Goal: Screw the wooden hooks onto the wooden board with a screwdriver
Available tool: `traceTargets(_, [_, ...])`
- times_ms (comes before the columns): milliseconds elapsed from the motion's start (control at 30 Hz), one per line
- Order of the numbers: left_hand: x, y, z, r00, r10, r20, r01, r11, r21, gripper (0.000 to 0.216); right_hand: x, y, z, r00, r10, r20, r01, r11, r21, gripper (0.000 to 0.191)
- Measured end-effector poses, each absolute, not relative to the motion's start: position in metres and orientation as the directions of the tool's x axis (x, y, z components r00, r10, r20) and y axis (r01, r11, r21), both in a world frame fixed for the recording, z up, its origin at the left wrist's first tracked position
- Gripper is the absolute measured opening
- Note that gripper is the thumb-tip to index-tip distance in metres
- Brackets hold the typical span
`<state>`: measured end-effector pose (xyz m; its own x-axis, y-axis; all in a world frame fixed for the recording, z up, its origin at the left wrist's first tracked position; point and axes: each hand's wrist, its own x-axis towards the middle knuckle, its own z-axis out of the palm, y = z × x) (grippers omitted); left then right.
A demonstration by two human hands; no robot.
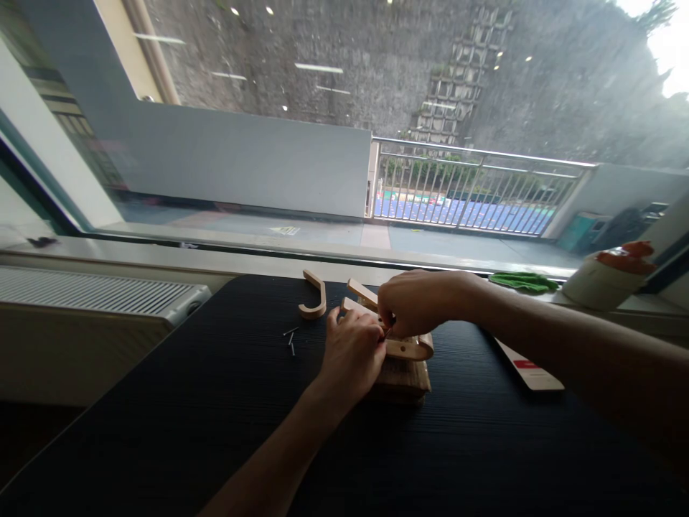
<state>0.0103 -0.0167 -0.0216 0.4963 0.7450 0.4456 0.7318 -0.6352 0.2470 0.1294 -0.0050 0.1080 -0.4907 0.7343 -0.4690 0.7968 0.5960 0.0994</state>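
My left hand [352, 353] rests with curled fingers on a wooden board [403, 377] that lies on the black table [215, 416]. It presses a wooden hook piece [412, 349] onto that board. Just above it, my right hand [414, 301] is closed in a pinch over the same hook piece, and what it pinches is too small to make out. Another wooden hook [362, 292] pokes out behind my hands. A loose J-shaped wooden hook [315, 294] lies to the left. A few small screws [291, 340] lie left of my left hand.
A white card with a red mark [530, 366] lies on the table to the right. On the window sill sit a green cloth [525, 281] and a white pot with an orange thing [608, 276]. A radiator [97, 294] stands at left.
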Motion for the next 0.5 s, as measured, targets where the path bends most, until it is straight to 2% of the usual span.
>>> traceTargets(133, [0.011, -0.016, -0.022, 0.494, 0.747, 0.445, 0.746, -0.627, 0.225, 0.011, 0.127, 0.000, 0.109, -0.489, 0.696, -0.526, 0.775, 0.624, 0.104, 0.029])
traceTargets(233, [0.012, -0.016, -0.023, 0.486, 0.754, 0.442, 0.756, -0.617, 0.221, 0.012, 0.130, 0.006, 0.108, -0.466, 0.696, -0.546, 0.815, 0.578, 0.042, 0.031])
traceTargets(300, [0.012, -0.016, -0.024, 0.484, 0.760, 0.435, 0.761, -0.610, 0.219, 0.014, 0.132, 0.006, 0.109, -0.452, 0.734, -0.507, 0.841, 0.540, 0.032, 0.030])
traceTargets(400, [0.012, -0.017, -0.023, 0.480, 0.762, 0.434, 0.765, -0.606, 0.219, 0.014, 0.132, -0.002, 0.116, -0.440, 0.810, -0.388, 0.857, 0.507, 0.088, 0.030])
traceTargets(500, [0.012, -0.018, -0.022, 0.473, 0.767, 0.433, 0.767, -0.600, 0.225, 0.013, 0.125, -0.011, 0.120, -0.455, 0.817, -0.355, 0.848, 0.519, 0.107, 0.020])
